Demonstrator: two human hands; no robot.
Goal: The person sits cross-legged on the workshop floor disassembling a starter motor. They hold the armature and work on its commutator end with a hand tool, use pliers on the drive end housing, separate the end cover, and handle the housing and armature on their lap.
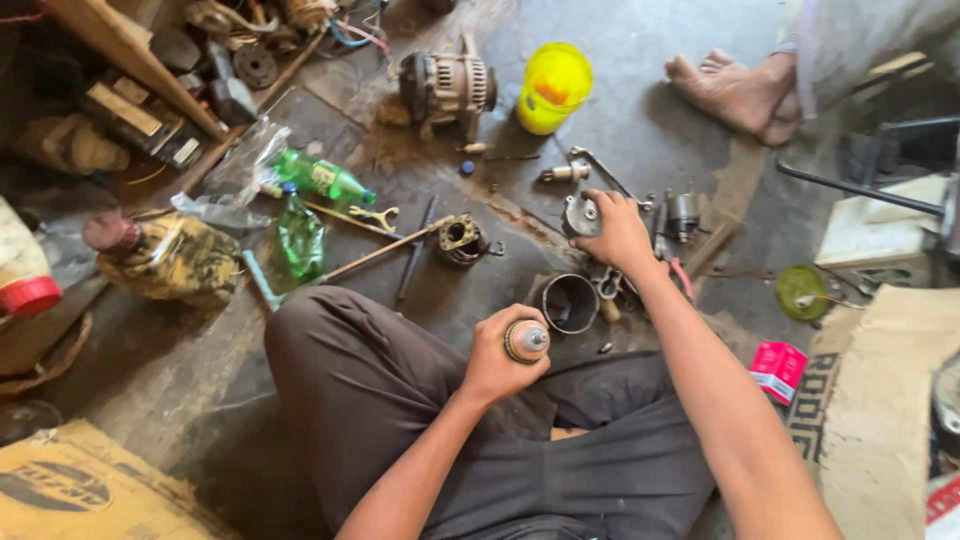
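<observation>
Left hand point(495, 362) fingers grip armature point(526, 341), axis toward camera | right hand point(620, 235) fingers clasp housing point(580, 214)

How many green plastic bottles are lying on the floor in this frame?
2. One green bottle lies on its side near clear plastic wrap; the other green bottle lies just below it, left of the person's knee. Clutter may hide more.

An alternator point(447, 85) beside a yellow tub point(553, 88) — green bottles point(310, 205) lie well left, on the floor point(640, 120).
</observation>
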